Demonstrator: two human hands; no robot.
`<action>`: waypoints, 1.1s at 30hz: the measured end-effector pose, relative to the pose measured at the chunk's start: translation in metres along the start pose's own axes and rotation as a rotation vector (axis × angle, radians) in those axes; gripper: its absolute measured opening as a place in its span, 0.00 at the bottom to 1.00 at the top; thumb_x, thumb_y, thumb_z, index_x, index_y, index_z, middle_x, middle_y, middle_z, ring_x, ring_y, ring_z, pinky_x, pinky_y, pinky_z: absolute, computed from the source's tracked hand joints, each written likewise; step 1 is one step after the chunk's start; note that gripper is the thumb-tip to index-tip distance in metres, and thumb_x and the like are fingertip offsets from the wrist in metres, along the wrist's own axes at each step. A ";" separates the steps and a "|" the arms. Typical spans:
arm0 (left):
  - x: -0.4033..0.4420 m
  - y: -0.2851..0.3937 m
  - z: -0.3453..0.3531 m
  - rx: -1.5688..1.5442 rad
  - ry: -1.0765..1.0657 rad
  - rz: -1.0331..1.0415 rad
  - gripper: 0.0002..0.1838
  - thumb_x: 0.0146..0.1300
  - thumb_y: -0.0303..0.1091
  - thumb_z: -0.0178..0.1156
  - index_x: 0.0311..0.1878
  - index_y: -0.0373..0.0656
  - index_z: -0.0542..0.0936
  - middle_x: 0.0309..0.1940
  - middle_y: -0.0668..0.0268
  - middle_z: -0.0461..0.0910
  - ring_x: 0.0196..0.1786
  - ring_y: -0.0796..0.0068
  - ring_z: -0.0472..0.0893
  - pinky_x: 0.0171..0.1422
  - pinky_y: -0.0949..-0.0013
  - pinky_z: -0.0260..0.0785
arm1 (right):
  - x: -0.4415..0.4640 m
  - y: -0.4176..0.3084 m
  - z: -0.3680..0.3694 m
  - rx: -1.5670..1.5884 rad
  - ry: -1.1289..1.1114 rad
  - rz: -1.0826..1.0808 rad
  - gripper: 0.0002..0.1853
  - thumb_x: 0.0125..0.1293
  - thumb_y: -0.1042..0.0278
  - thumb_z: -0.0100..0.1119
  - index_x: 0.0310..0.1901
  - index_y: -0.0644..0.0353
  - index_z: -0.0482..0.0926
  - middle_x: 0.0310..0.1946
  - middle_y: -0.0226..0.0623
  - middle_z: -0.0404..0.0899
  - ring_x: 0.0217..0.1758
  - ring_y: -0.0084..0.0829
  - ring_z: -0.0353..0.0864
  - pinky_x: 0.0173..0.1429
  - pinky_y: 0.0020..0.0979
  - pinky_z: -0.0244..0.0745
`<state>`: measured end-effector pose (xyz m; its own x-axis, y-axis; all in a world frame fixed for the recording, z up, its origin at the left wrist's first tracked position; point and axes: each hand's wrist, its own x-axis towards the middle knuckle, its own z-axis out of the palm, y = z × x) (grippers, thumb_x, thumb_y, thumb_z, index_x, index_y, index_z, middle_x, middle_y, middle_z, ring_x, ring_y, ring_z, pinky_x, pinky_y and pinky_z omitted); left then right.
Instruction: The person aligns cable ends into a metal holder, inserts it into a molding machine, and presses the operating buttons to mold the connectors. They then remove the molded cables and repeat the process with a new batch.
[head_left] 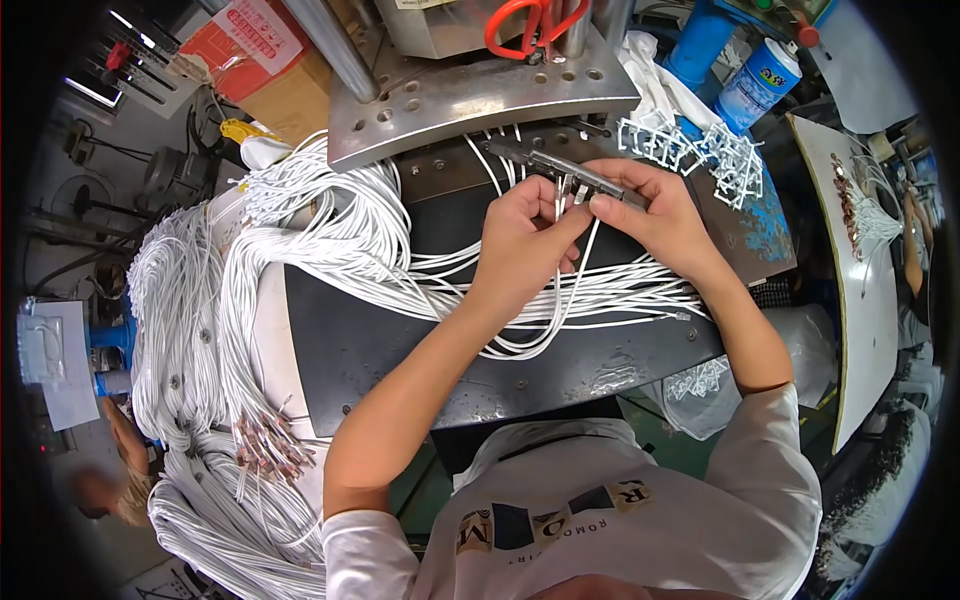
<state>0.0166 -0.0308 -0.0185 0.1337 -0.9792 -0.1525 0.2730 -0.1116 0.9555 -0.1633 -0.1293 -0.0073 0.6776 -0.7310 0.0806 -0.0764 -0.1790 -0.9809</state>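
Both of my hands meet in front of the metal machine base. My left hand (525, 235) pinches thin white cables (557, 285) near their connector ends. On the other side, my right hand (650, 210) grips the end of a dark metal bar (560, 165), thumb in front and fingers behind. Small clear connectors (580, 192) sit at the bar between the two hands, with their cables hanging down in a loop. Fingertips hide part of the connectors. Under my wrists, a bundle of white cables (430, 295) crosses the black work surface (400, 370).
Thick coils of white cable (180, 300) lie at the left. Behind my hands stands the metal press base (480, 100) with red-handled scissors (535, 30). White plastic pieces (735, 165) and a blue spray can (757, 85) are at the right. Another person (110, 480) is at far left.
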 end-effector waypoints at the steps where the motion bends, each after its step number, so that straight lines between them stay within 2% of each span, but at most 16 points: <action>1: -0.001 0.000 0.001 0.040 0.012 0.001 0.10 0.73 0.34 0.70 0.43 0.39 0.79 0.30 0.70 0.82 0.27 0.84 0.80 0.28 0.77 0.73 | 0.000 -0.001 0.000 -0.009 -0.017 0.011 0.24 0.71 0.65 0.74 0.63 0.69 0.82 0.53 0.35 0.88 0.55 0.21 0.82 0.63 0.27 0.77; 3: -0.002 0.001 0.002 0.120 0.036 0.003 0.10 0.73 0.35 0.70 0.43 0.39 0.80 0.30 0.70 0.82 0.26 0.84 0.80 0.27 0.77 0.73 | 0.000 -0.004 -0.002 -0.027 -0.049 0.031 0.24 0.72 0.68 0.73 0.65 0.69 0.81 0.55 0.36 0.87 0.57 0.22 0.83 0.65 0.28 0.76; 6: -0.001 -0.003 0.000 0.062 0.022 0.004 0.12 0.74 0.36 0.69 0.47 0.36 0.82 0.32 0.69 0.82 0.29 0.85 0.80 0.29 0.77 0.74 | 0.000 -0.006 -0.002 -0.108 -0.046 -0.031 0.23 0.71 0.68 0.73 0.63 0.70 0.82 0.53 0.36 0.88 0.54 0.21 0.84 0.62 0.26 0.78; 9: 0.001 -0.005 -0.001 -0.036 0.025 -0.001 0.14 0.76 0.37 0.68 0.53 0.35 0.84 0.33 0.70 0.82 0.32 0.85 0.81 0.33 0.77 0.76 | 0.002 -0.002 -0.005 -0.065 0.016 0.005 0.21 0.70 0.66 0.75 0.59 0.69 0.85 0.49 0.35 0.90 0.52 0.21 0.85 0.59 0.26 0.79; 12: -0.001 0.000 -0.007 0.052 0.051 0.034 0.15 0.77 0.37 0.67 0.56 0.35 0.85 0.34 0.70 0.82 0.34 0.85 0.80 0.37 0.77 0.76 | 0.001 0.000 -0.009 0.076 0.084 0.089 0.20 0.71 0.67 0.74 0.60 0.68 0.85 0.49 0.35 0.90 0.51 0.20 0.85 0.59 0.24 0.79; 19: 0.000 0.004 -0.009 -0.105 0.013 -0.083 0.13 0.74 0.39 0.70 0.47 0.37 0.85 0.35 0.70 0.84 0.30 0.86 0.77 0.34 0.77 0.67 | 0.000 -0.001 -0.006 0.147 0.077 0.128 0.19 0.71 0.67 0.75 0.58 0.67 0.86 0.48 0.36 0.90 0.48 0.19 0.85 0.57 0.24 0.80; 22: -0.001 0.005 -0.006 -0.138 0.017 -0.099 0.12 0.74 0.38 0.70 0.49 0.37 0.85 0.35 0.69 0.84 0.31 0.86 0.78 0.34 0.78 0.67 | 0.000 -0.004 -0.008 -0.048 0.065 0.030 0.18 0.69 0.67 0.76 0.56 0.67 0.88 0.46 0.36 0.91 0.47 0.19 0.85 0.55 0.24 0.80; 25: 0.000 -0.001 -0.008 -0.207 0.003 -0.098 0.12 0.75 0.37 0.69 0.51 0.36 0.84 0.36 0.68 0.85 0.33 0.84 0.79 0.35 0.77 0.68 | 0.001 -0.004 -0.010 -0.094 0.075 -0.018 0.18 0.67 0.67 0.77 0.55 0.67 0.89 0.45 0.36 0.91 0.45 0.19 0.85 0.53 0.23 0.80; 28: -0.002 0.005 -0.004 -0.220 0.080 -0.058 0.14 0.76 0.37 0.68 0.53 0.35 0.83 0.38 0.64 0.87 0.33 0.83 0.79 0.35 0.76 0.68 | 0.001 -0.004 -0.012 0.024 0.141 0.078 0.18 0.67 0.68 0.78 0.55 0.67 0.89 0.45 0.36 0.91 0.45 0.19 0.85 0.52 0.23 0.81; 33: 0.002 0.003 -0.014 -0.026 0.077 -0.019 0.18 0.79 0.39 0.65 0.57 0.32 0.80 0.44 0.57 0.88 0.36 0.80 0.81 0.42 0.75 0.77 | 0.000 0.001 -0.018 0.137 0.180 0.110 0.18 0.70 0.69 0.75 0.57 0.69 0.87 0.45 0.39 0.91 0.44 0.20 0.88 0.50 0.21 0.82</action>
<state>0.0314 -0.0311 -0.0198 0.2010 -0.9609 -0.1904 0.3008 -0.1245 0.9455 -0.1759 -0.1413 -0.0053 0.5283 -0.8490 -0.0092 -0.0343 -0.0106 -0.9994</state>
